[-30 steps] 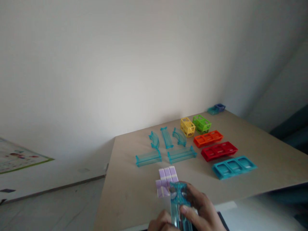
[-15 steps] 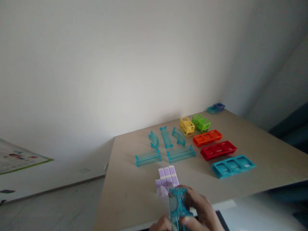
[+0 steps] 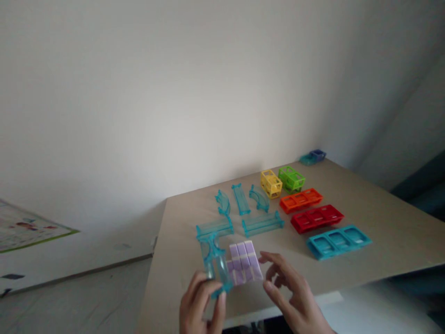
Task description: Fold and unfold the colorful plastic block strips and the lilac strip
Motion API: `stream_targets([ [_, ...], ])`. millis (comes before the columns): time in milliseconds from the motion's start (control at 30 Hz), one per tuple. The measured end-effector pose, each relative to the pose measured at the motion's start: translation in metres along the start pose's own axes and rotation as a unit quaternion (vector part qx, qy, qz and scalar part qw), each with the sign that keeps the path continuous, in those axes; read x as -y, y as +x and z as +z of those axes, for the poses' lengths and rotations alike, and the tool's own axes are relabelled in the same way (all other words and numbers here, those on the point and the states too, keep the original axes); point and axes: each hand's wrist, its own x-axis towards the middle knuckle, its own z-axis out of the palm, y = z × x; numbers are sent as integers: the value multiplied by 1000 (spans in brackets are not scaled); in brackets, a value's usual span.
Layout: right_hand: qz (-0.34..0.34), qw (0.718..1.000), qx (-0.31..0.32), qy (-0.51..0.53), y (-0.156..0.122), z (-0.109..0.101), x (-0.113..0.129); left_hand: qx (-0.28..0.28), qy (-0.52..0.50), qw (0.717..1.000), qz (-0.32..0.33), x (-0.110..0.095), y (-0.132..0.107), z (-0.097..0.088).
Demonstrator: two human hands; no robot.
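My left hand [image 3: 201,304] grips the lower end of a clear teal plastic track piece [image 3: 217,264] near the table's front left. The piece partly overlaps the left edge of a cluster of lilac blocks [image 3: 245,262] in my view. On the other side of those blocks, my right hand [image 3: 292,292] is held with fingers apart and nothing between them. Beyond the piece in my left hand lie a straight teal track [image 3: 214,227] and another straight one [image 3: 263,223]. Two curved tracks [image 3: 223,202] and a short straight track [image 3: 240,199] are farther back.
To the right, a blue three-section frame [image 3: 339,241], a red one [image 3: 317,218] and an orange one [image 3: 301,200] lie in a row. Yellow [image 3: 271,183] and green box frames [image 3: 291,179] stand behind. A purple piece [image 3: 317,155] sits at the table's far corner by the wall.
The teal track piece has moved left from between both hands and is now in my left hand alone. My right hand has let go, its fingers now spread beside the lilac blocks.
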Motion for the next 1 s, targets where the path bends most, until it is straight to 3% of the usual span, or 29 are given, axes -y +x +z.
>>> stream_targets([
  [67, 21, 999, -16, -31, -1, -3, -14, 31, 86, 995, 39, 11, 29, -13],
  [133, 31, 997, -26, -66, -4, -5, -32, 58, 212, 975, 31, 23, 63, -23],
  [233, 12, 992, -37, -122, -10, -5, -54, 110, 411, 904, -42, 42, 117, -26],
  [367, -21, 984, -17, -176, -14, -1, -62, 164, 452, 874, -78, 64, 177, -12],
  [467, -30, 978, -22, -206, -13, 3, -58, 224, 462, 853, -94, 80, 205, 4],
  [600, -31, 977, -27, -210, -10, 3, -52, 268, 471, 834, -101, 96, 222, 19],
  [733, -20, 980, -11, -197, -10, 2, -54, 272, 480, 827, -109, 107, 225, 26],
  [867, -14, 981, -1, -193, -11, 5, -60, 249, 481, 835, -103, 111, 223, 28],
  [1000, -17, 979, -1, -201, -11, 5, -62, 189, 464, 862, -75, 104, 220, 24],
])
